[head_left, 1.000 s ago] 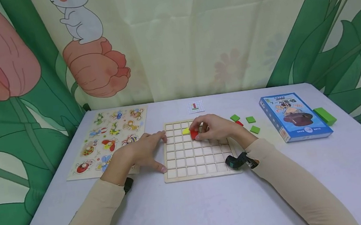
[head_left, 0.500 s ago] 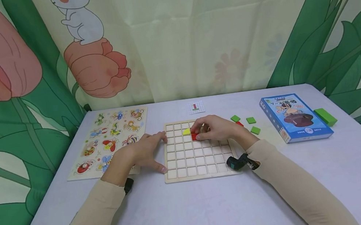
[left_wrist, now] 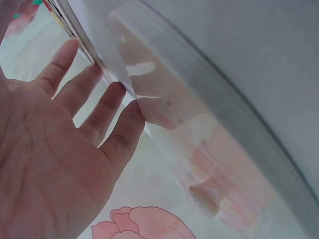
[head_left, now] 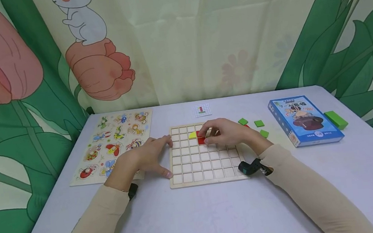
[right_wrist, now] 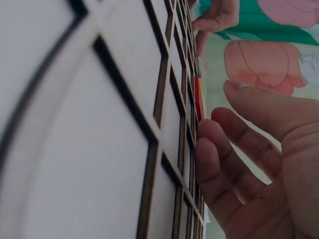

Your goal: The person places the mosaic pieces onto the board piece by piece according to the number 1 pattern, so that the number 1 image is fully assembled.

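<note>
The wooden grid board point(head_left: 192, 168) lies flat on the table. My left hand point(head_left: 147, 154) spans its left side, fingertips and thumb at the edge; the left wrist view shows the palm and extended fingers point(left_wrist: 107, 107). Over the upper part of the board is my right hand point(head_left: 225, 132), fingers bent and just above the red tile point(head_left: 201, 141) in the grid. In the right wrist view its thumb point(right_wrist: 259, 99) stands apart from the fingers, with nothing between them. A yellow tile point(head_left: 192, 135) sits in the cell left of the red. The right hand partly covers the red.
Several loose green tiles point(head_left: 259, 123) lie right of the board, with a bit of red partly hidden beside them. A small pattern card point(head_left: 201, 110) is behind the board. An insect picture board point(head_left: 91, 170) lies left; a blue box point(head_left: 306, 121) and green block point(head_left: 336, 120) are at right.
The red tile was tilted up in my right fingers and now lies flat in the grid. My right fingers have parted from it and shifted slightly right. The left hand stays put.
</note>
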Demonstrator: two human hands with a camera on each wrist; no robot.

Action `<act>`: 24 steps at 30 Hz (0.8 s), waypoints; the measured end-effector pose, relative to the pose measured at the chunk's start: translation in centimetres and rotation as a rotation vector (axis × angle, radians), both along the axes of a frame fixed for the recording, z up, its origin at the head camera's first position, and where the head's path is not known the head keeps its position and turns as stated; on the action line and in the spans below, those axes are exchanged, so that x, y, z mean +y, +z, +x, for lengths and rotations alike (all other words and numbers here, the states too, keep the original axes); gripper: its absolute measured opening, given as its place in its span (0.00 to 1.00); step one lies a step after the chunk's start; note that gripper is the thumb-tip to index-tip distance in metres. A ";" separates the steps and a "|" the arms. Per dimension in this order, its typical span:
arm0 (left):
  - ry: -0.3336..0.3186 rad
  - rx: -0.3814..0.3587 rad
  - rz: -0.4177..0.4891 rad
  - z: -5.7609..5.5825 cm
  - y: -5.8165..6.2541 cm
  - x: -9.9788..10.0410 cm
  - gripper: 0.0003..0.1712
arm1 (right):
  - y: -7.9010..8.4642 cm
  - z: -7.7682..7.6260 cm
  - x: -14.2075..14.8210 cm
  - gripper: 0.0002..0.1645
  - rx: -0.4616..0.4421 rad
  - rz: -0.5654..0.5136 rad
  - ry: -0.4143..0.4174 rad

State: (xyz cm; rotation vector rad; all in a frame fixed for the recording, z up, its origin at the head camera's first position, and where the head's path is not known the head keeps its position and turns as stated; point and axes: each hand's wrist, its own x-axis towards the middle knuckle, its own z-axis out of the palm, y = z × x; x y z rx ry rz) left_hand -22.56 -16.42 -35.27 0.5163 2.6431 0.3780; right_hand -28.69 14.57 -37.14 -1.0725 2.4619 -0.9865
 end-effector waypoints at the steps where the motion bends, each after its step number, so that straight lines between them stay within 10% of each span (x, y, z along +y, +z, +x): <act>1: 0.000 0.001 -0.001 0.0 0.0 0.0 0.55 | 0.0 0.1 0.0 0.15 0.005 -0.005 0.003; 24: 0.009 0.000 -0.009 -0.1 -0.1 0.0 0.56 | 2.6 0.9 3.0 0.16 0.111 0.000 -0.006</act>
